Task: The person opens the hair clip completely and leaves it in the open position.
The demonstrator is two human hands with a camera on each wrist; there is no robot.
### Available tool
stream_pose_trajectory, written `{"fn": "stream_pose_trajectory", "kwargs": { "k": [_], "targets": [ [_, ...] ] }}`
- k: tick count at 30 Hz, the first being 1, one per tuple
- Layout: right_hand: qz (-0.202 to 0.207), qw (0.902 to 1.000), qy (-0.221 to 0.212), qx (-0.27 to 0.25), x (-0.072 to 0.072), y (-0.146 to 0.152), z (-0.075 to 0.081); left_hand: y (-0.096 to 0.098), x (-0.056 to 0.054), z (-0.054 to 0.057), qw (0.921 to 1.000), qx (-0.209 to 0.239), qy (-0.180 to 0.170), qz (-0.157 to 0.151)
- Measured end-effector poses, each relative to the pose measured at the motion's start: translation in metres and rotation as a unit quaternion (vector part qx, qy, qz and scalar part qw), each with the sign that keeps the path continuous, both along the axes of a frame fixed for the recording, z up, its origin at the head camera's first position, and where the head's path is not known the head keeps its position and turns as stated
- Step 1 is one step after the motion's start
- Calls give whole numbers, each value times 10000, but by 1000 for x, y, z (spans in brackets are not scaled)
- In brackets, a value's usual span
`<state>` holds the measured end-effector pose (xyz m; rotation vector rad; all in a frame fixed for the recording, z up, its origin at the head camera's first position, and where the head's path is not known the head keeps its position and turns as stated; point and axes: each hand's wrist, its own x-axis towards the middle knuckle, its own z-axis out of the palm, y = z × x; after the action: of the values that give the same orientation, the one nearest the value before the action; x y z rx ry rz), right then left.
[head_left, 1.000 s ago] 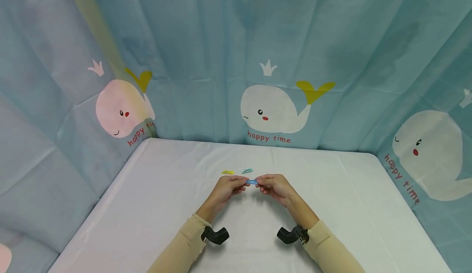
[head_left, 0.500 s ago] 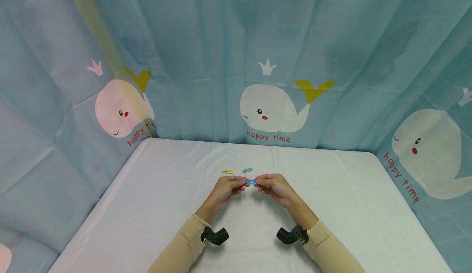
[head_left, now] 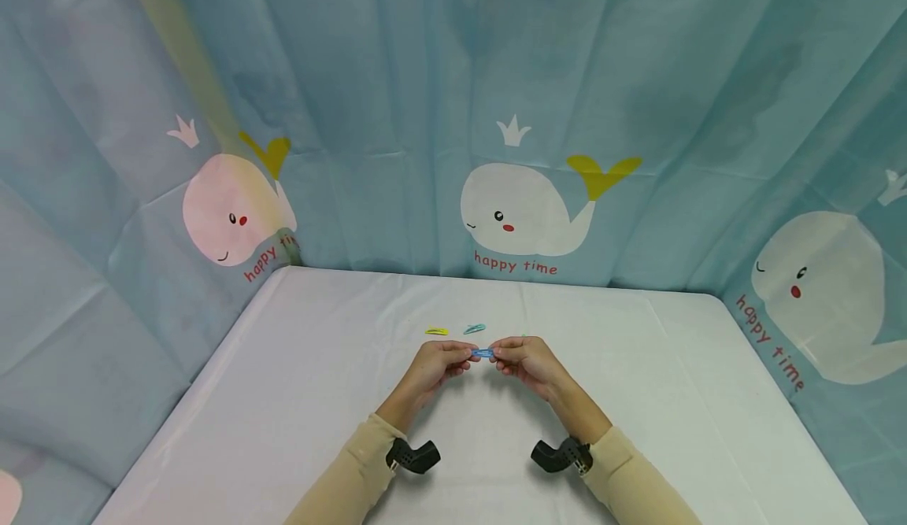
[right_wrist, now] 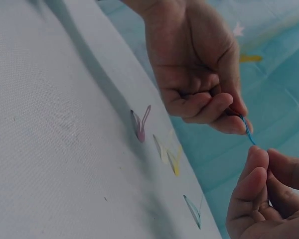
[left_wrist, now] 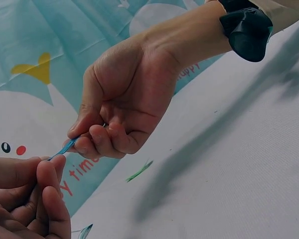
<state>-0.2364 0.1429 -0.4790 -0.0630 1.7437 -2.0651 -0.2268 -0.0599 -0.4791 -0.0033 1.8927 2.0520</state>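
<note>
A blue hair clip (head_left: 483, 353) is held level above the white table, between both hands. My left hand (head_left: 441, 364) pinches one end between thumb and fingers, and my right hand (head_left: 527, 361) pinches the other. In the right wrist view only a thin blue strip of the clip (right_wrist: 247, 130) shows between the fingertips. Just beyond the hands lie a yellow hair clip (head_left: 437, 331) and a teal hair clip (head_left: 475, 328). The teal one's two parts stand apart in a narrow V in the right wrist view.
A green hair clip (left_wrist: 139, 171) lies on the table near the right hand. By the left hand lie a purple hair clip (right_wrist: 140, 130) and a pale cream one. Whale-printed blue curtains (head_left: 397, 194) hang along the back and sides of the table (head_left: 298, 399).
</note>
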Motion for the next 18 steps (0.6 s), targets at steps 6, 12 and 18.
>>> {"fn": "stream_pose_trajectory", "kwargs": {
  "k": [6, 12, 18],
  "targets": [
    [-66, 9999, 17, 81, 0, -1, -2, -1, -1, -1, 10000, -66, -64, 17],
    [-19, 9999, 60, 126, -1, -2, -3, -1, -2, -3, 9998, -142, -121, -2],
    [22, 9999, 81, 107, 0, -2, -3, -2, -1, -2, 9997, -186, -134, -62]
  ]
}}
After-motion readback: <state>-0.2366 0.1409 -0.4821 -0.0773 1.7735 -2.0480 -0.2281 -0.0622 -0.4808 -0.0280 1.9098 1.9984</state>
